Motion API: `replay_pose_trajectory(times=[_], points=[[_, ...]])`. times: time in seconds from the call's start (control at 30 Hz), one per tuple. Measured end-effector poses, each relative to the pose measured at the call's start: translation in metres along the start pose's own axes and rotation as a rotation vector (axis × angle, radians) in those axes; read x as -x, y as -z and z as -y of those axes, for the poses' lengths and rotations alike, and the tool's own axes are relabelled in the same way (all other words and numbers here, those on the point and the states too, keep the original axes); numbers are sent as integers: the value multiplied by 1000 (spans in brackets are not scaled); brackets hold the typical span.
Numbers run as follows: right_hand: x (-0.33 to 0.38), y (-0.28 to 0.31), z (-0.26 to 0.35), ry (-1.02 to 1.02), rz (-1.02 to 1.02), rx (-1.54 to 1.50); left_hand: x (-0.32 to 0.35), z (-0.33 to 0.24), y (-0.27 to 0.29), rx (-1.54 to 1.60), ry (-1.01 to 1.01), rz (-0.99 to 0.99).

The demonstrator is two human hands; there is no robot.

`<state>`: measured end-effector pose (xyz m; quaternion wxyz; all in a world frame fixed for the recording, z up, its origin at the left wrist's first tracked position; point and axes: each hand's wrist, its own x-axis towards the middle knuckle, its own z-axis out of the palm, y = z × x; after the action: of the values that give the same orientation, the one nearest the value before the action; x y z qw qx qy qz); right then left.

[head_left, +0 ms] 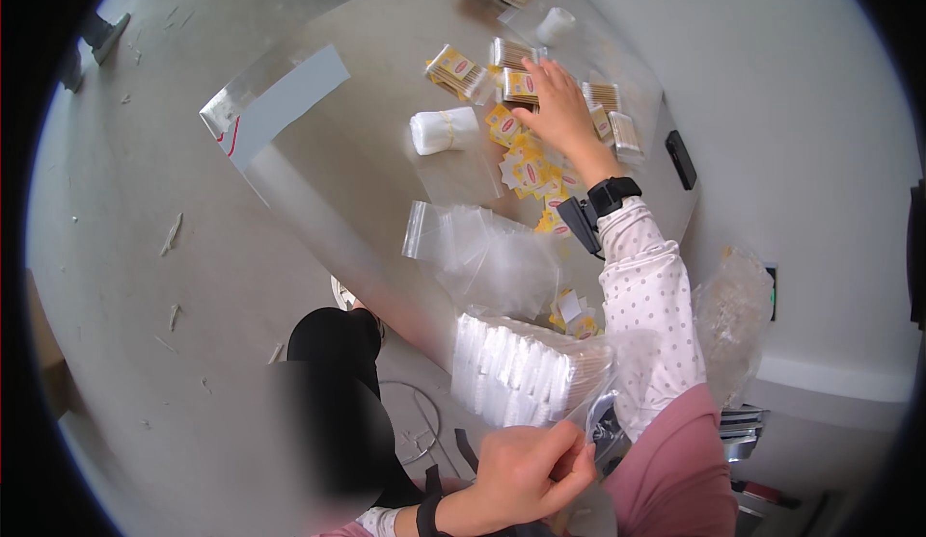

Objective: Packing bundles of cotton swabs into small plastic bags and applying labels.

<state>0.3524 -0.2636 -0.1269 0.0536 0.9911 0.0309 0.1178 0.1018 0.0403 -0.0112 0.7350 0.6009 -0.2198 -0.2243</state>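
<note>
My right hand [559,105] reaches to the far part of the table with its fingers spread, over a small pack of cotton swabs [519,86] with a yellow card; whether it touches the pack I cannot tell. More swab packs [455,72] lie around it. Close to my body, my left hand [535,469] is closed in a pinch at the edge of a large clear plastic bag [526,368] filled with bundles of cotton swabs. Below my right hand, yellow and white cards [529,166] lie scattered.
Flat clear bags [487,253] are spread mid-table. A white plastic roll [444,132] lies beyond them, and another roll [556,26] sits at the back. A black phone-like object [680,159] is near the right edge, by the wall. A bulky clear bag [735,320] stands right of my arm.
</note>
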Motion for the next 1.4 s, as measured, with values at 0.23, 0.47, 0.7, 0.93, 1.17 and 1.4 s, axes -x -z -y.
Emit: replay_pose_trajectory(times=[0.23, 0.47, 0.7, 0.93, 1.17, 1.4], points=[[-11, 0, -1, -7, 187, 56, -2, 1, 7, -24, 24, -25], [51, 175, 28, -139, 67, -560, 5, -6, -6, -35, 7, -23], [174, 347, 88, 156, 420, -513, 25, -4, -15, 122, 80, -68], [208, 323, 141, 501, 659, 61, 39, -5, -32, 107, -9, -80], [220, 290, 134, 154, 514, -450, 45, -7, -40, 74, -76, -155], [241, 282, 137, -405, 600, -617, 48, -2, -46, 38, -83, -196]])
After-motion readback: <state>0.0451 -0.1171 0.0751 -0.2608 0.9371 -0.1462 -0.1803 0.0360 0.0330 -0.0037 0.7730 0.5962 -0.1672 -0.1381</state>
